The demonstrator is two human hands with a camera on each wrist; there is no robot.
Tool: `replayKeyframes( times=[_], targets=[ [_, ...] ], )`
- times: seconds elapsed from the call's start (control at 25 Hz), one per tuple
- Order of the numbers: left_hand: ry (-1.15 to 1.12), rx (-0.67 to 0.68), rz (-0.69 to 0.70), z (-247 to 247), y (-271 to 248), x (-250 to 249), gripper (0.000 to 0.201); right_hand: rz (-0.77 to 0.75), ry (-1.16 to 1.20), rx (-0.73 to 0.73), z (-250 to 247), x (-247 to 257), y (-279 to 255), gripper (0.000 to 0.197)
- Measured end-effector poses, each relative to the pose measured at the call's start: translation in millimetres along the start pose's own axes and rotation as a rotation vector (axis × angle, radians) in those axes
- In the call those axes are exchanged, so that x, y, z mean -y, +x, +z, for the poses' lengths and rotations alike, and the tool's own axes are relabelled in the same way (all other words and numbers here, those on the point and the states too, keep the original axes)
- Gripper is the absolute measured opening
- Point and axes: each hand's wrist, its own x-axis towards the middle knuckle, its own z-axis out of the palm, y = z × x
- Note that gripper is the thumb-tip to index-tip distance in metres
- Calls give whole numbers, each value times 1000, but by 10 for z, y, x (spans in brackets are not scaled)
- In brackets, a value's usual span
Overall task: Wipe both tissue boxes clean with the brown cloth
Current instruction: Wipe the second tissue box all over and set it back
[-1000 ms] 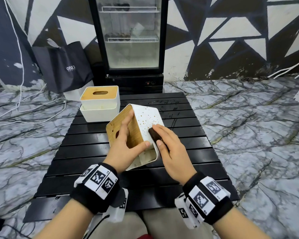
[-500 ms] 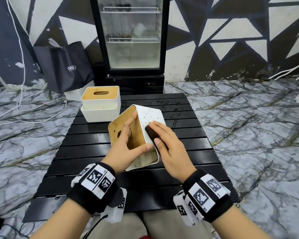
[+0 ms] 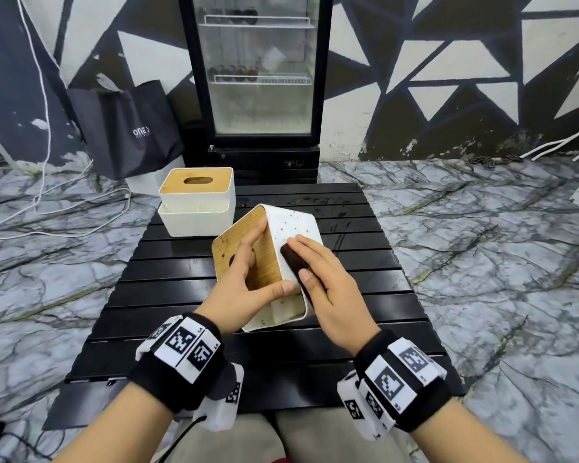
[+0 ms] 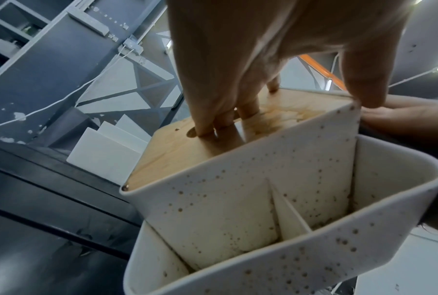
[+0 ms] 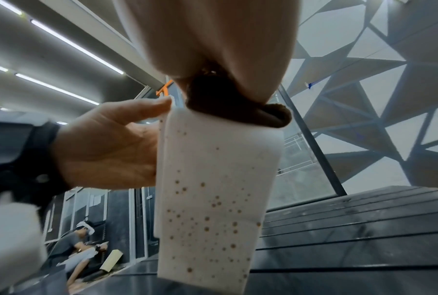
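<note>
We are mid-wipe on the near box (image 3: 295, 235) — tipped on the table (image 3: 365, 295), left hand (image 3: 241, 289) gripping its lid, right hand (image 3: 328, 289) pressing the cloth (image 3: 293, 262) flat. Next: the specks below, then the far box (image 3: 198, 202).

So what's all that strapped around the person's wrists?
The left hand and right hand are bare, with no sleeves. Each wrist wears a broad black band carrying white blocks printed with black square code markers. A thin black cable trails from under the left band.

Your right hand (image 3: 328, 289) slides the brown cloth (image 3: 293, 264) toward seven o'clock along the speckled tissue box (image 3: 293, 228), which your left hand (image 3: 244, 285) tips slightly more upright.
</note>
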Motion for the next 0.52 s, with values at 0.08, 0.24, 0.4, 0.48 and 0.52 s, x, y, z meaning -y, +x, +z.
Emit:
replayKeyframes(
  times=[0.08, 0.24, 0.4, 0.48, 0.52],
  targets=[
    [-17, 6, 20, 4, -17, -8, 89, -16, 0, -14, 42, 23, -67, 37],
    [26, 29, 59, 49, -29, -29, 90, -37, -2, -28, 42, 32, 44, 38],
    [14, 13, 45, 43, -27, -26, 90, 7, -5, -48, 36, -19, 106, 40],
    [3, 9, 44, 27, -33, -24, 89, 3, -10, -56, 71, -22, 11, 40],
    [-21, 6, 48, 24, -38, -29, 86, -1, -8, -60, 86, -17, -46, 41]
  ],
)
